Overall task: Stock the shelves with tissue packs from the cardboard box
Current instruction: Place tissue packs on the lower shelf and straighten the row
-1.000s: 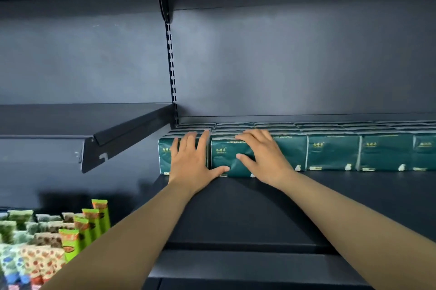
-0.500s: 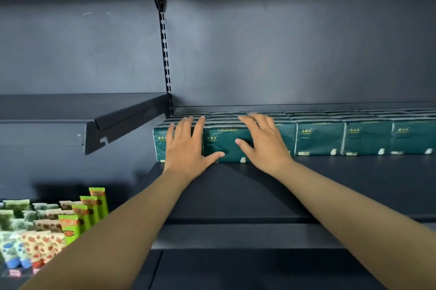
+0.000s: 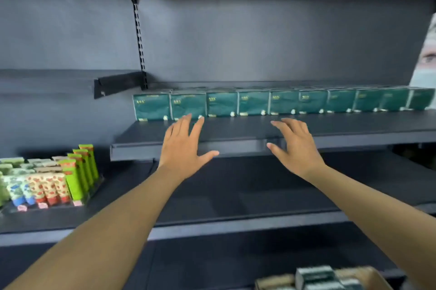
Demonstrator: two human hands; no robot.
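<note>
Back row of tissue packs [image 3: 253, 103] filling the shelf [image 3: 236, 148]; left hand [image 3: 182, 148] and right hand [image 3: 295, 148] both hovering spread, holding nothing; cardboard box [image 3: 330, 278] looking part-full, front row pending.

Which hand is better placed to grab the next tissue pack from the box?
Right, probably. The box sits low on the right, under the right hand; the left hand would need to cross over.

Open hands [image 3: 182, 145] before tissue packs [image 3: 253, 103]

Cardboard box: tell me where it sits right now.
In the head view the cardboard box sits at the bottom edge, right of centre, under the right forearm, with tissue packs showing inside.
</note>
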